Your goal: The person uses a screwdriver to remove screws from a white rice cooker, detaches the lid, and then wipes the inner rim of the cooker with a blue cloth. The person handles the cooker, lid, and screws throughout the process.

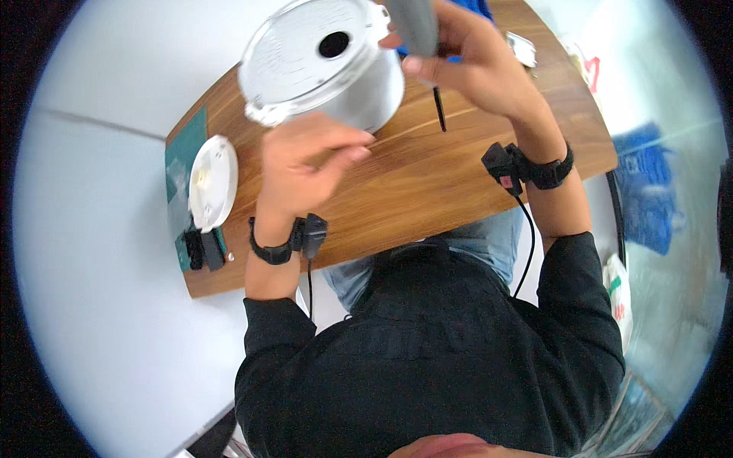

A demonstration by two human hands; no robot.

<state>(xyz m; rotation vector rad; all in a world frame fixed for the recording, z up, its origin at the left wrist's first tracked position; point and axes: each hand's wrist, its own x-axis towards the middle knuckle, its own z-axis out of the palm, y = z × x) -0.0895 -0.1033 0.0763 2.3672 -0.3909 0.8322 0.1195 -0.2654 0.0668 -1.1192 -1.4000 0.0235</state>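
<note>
A white round plastic housing (359, 99), shaped like a pot, stands on the wooden table in front of me. Its flat top has a dark round hole and small tabs at the rim. Close to its near side is my left hand (305, 160), thumb and forefinger brought together in a pinch; anything between them is too small or blurred to make out. My right hand (469, 65), at the housing's right side, is closed around a grey rounded handle (414, 27), whose upper end is cut off by the picture's edge. A thin black rod (440, 111) shows below that hand; whether it joins the handle is hidden.
A white round cover (214, 183) lies at the left on a green mat (183, 153), near a black object (204, 248). Something blue (477, 9) lies behind my right hand, with a small white piece (521, 49) farther right. Cables hang from both wristbands.
</note>
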